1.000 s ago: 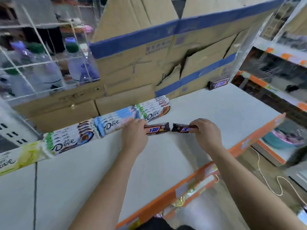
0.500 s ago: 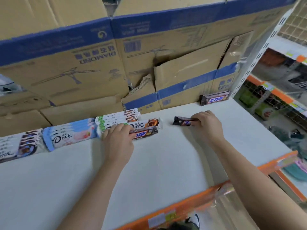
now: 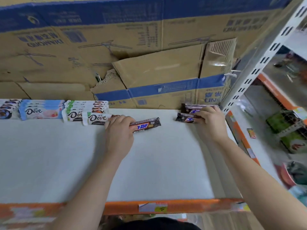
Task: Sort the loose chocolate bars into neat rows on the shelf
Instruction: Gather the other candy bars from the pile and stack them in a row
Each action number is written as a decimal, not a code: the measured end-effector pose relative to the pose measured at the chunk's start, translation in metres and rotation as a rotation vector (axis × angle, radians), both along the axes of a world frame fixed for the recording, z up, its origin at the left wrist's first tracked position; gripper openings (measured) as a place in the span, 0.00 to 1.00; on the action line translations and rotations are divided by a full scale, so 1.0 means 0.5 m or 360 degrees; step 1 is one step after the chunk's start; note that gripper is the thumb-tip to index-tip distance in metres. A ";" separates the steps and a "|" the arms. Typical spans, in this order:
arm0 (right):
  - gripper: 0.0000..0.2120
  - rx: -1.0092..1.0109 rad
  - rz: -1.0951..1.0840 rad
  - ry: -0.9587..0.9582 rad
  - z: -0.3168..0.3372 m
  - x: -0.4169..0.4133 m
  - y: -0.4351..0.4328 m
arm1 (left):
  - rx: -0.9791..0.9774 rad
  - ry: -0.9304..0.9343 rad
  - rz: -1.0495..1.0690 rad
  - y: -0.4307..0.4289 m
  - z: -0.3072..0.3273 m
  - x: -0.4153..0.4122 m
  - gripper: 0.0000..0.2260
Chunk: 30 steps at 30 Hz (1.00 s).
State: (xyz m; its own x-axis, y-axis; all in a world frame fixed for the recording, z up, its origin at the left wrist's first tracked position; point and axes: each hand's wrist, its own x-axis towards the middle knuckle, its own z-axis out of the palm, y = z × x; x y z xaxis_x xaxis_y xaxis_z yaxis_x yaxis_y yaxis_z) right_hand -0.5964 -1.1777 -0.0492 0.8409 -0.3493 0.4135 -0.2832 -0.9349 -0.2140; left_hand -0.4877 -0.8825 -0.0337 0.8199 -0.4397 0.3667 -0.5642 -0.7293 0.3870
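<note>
On the white shelf (image 3: 157, 163) the left hand (image 3: 119, 130) curls its fingers over a brown chocolate bar (image 3: 147, 125), just right of a loose Dove bar (image 3: 94, 118) before the Dove rows (image 3: 49, 110); the right hand (image 3: 210, 123) pinches a second brown bar (image 3: 184, 117), just in front of a third bar (image 3: 191, 107) in the back corner. Cardboard boxes (image 3: 149, 72) wall the rear; a slotted upright (image 3: 265, 55) stands at right.

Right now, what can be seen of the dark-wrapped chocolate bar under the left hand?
The dark-wrapped bar is long and slim, in a glossy dark brown wrapper with blue-and-white lettering and a crimped right end. It appears to lie flat on the white shelf, lengthwise left to right. The left hand grips its left end, fingers curled over it, hiding that part. It sits just right of a white Dove bar; whether they touch is hidden.
</note>
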 end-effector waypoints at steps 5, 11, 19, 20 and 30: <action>0.07 -0.0034 0.0032 -0.0008 -0.003 -0.010 -0.062 | 0.0057 0.0067 0.0040 -0.051 -0.005 -0.036 0.03; 0.08 -0.0010 0.0071 -0.0106 -0.003 0.007 -0.066 | 0.0100 0.0102 -0.0004 -0.078 -0.004 -0.068 0.04; 0.05 0.0175 0.0114 -0.0212 0.003 -0.068 -0.043 | 0.0025 0.0156 -0.0152 -0.152 0.000 -0.082 0.05; 0.04 0.0206 0.0163 -0.0151 -0.001 -0.088 -0.039 | -0.0007 0.0178 -0.0191 -0.173 0.002 -0.083 0.05; 0.07 0.0299 0.0352 0.0009 -0.033 -0.152 -0.026 | -0.0170 0.0180 -0.0427 -0.385 -0.013 -0.104 0.06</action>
State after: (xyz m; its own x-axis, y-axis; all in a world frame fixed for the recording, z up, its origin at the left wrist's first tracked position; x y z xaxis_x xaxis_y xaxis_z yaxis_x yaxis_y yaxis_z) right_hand -0.6722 -1.1908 -0.0659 0.9072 -0.2275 0.3539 -0.0788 -0.9182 -0.3883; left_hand -0.5396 -1.0750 -0.0404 0.7180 -0.6097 0.3358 -0.6801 -0.5120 0.5247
